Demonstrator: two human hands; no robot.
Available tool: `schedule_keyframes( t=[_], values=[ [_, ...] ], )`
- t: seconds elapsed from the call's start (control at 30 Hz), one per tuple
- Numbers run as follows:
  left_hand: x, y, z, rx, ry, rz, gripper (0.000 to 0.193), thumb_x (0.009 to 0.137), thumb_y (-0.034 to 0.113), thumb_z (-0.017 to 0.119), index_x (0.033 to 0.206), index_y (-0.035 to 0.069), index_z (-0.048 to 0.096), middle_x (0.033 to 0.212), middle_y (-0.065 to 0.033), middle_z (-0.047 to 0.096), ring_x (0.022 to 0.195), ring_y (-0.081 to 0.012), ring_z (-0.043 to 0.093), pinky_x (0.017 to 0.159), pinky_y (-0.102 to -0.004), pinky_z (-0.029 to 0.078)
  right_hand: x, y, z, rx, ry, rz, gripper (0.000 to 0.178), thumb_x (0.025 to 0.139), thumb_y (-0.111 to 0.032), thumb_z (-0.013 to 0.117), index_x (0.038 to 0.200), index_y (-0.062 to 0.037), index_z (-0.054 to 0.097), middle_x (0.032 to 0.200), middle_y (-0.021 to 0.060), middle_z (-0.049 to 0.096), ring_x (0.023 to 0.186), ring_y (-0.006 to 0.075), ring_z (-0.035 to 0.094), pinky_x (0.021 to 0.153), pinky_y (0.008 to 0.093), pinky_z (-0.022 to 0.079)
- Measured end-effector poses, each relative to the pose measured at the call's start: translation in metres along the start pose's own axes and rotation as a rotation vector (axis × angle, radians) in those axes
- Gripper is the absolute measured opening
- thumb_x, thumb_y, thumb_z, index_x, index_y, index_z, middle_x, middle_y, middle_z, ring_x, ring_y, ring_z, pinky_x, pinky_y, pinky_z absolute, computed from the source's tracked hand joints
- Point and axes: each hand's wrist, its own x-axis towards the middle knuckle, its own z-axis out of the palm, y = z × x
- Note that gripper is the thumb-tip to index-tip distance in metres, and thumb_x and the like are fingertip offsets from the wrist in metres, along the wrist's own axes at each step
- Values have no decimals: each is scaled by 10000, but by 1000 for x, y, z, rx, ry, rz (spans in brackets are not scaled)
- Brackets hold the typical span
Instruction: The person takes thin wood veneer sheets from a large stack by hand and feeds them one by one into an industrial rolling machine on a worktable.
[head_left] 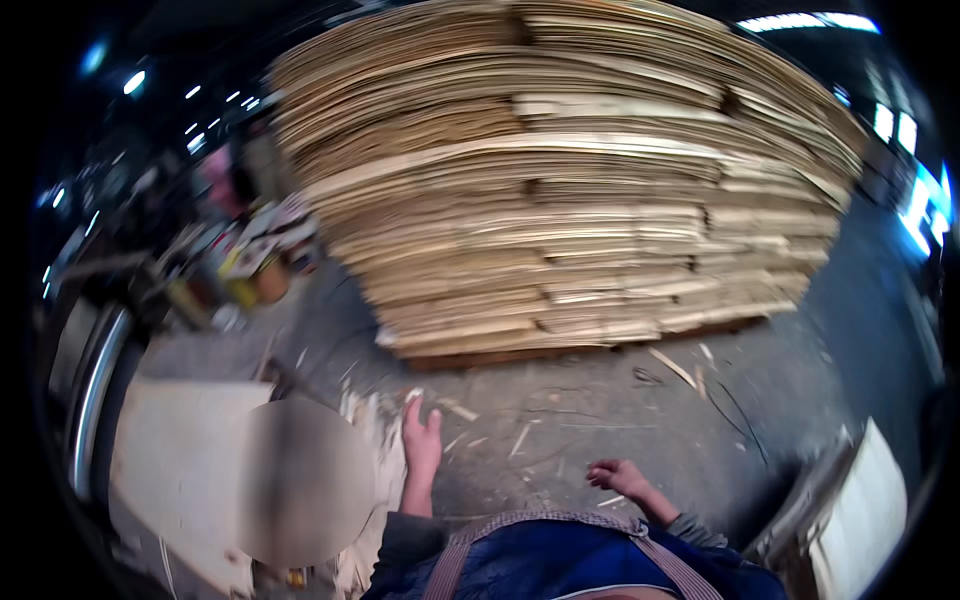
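My left hand [423,443] is raised over the floor, beside the ragged edge of pale wood veneer sheets [190,450] at the left. Its fingers are stretched and apart, with a small whitish patch at one fingertip that I cannot make out. To the right, my right hand [622,478] hangs in front of my body with fingers loosely bent and a gap between them; nothing shows in it. Ahead of both hands stands a tall stack of thin veneer sheets [600,220], out of reach of either hand.
Wood slivers [672,367] and a thin dark cord [740,415] lie on the grey floor. At the lower right stand pale upright sheets [860,520]. A blurred round patch hides part of the left side. Cluttered containers [260,270] sit at far left, near a shiny metal roller [97,400].
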Motion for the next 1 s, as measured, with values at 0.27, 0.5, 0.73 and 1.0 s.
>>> schedule_keyframes(
  t=[0.27,0.5,0.73,1.0],
  values=[
    [63,24,213,341,-678,629,405,805,164,549,1152,-31,471,1205,-186,465,1151,-298,418,980,-345,306,43,199,17,926,600,106,246,871,-139,480,1065,8,522,895,99,624,743,156,617,613,241,491],
    [130,56,397,356,-734,814,415,754,83,587,1134,-47,481,1223,-211,432,1148,-331,411,994,-375,308,80,257,-71,1049,789,112,246,856,-169,513,1046,-16,540,877,90,629,742,160,618,631,264,503],
    [231,217,560,307,-264,1489,391,780,108,568,1146,1,484,1182,-180,484,1140,-312,426,977,-413,330,200,205,-315,712,925,-274,279,846,-200,526,1040,-2,558,877,66,628,805,126,593,667,228,461],
    [387,372,707,780,241,1597,462,890,402,366,1100,26,534,1112,-130,547,1075,-254,485,961,-424,314,293,-5,-570,-28,950,-931,371,831,-251,574,1057,42,557,976,143,617,891,181,592,781,271,467]
  ],
)
